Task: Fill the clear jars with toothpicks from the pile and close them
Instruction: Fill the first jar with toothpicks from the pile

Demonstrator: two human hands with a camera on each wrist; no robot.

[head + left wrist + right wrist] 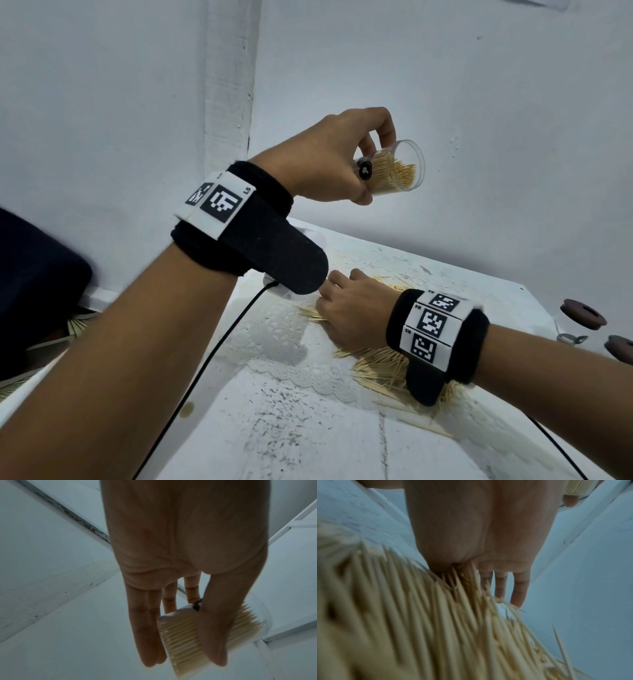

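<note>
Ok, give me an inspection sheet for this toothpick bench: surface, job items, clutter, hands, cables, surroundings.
Surface: white worktop, scuffed, with a lace-edged white mat.
Job's things: clear jar, tilted, open-mouthed, well filled with toothpicks; loose toothpick pile on the worktop; two brown lids at the right edge.
Clutter: a small metal piece beside the lids; what it is cannot be told.
Grippers: left hand holds the jar raised; right hand rests on the pile, fingers hidden among toothpicks.
Cables: black cable runs across the worktop from the left wrist.
Surroundings: white walls meeting in a corner.
</note>
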